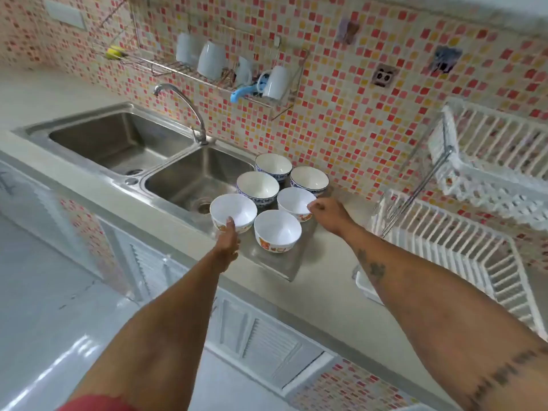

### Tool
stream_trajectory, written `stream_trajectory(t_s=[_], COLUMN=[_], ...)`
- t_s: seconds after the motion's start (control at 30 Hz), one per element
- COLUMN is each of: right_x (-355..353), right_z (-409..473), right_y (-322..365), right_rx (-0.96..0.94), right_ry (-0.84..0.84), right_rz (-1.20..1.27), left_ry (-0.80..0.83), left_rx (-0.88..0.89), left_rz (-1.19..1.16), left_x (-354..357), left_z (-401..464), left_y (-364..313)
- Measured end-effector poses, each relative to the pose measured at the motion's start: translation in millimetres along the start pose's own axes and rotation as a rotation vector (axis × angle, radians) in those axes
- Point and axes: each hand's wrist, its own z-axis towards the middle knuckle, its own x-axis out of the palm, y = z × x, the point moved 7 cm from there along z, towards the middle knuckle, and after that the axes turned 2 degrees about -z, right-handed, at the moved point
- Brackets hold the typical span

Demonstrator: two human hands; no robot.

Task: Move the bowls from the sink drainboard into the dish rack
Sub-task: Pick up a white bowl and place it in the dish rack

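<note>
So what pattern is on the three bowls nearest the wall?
Blue-and-white patterned outsides, plain white inside, seen in the head view: the back three bowls.

Bench (335, 280): pale stone top along the tiled wall. Steel double sink (124, 140) set into it, drainboard (281, 259) at the sink's right end. Six bowls on the drainboard, all upright. Left grip (229, 241) touches the near-left white bowl (233, 213); right grip (327, 213) pinches the rim of the white bowl (295, 203) beside it. Third white bowl (277, 230) sits between the grips. Three blue-patterned bowls (257, 188) beyond them. White dish rack (462, 244) stands on the bench right of the right grip.
</note>
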Motion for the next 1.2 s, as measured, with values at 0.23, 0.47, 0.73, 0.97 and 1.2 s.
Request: stream_trajectory(t_s=[0.23, 0.47, 0.73, 0.97, 1.2], right_x=[59.7, 86.0, 112.8, 139.8, 139.9], right_z=[44.3, 65.1, 84.4, 75.4, 73.7], right_y=[-48.0, -79.9, -106.5, -100.0, -101.8], right_rx=[0.284, 0.375, 0.566, 0.619, 0.625], right_ry=[0.063, 0.026, 0.036, 0.103, 0.162], right_rz=[0.184, 0.355, 0.741, 0.822, 0.822], left_ry=[-0.155, -0.093, -0.36, -0.475, -0.498], left_rx=[0.035, -0.022, 0.048, 0.014, -0.067], left_rz=[-0.161, -0.297, -0.299, -0.332, -0.369], left_x=[11.3, 57.1, 66.7, 70.0, 74.7], left_z=[61.9, 56.0, 72.0, 76.1, 69.4], left_y=[25.9, 29.5, 32.7, 42.1, 47.4])
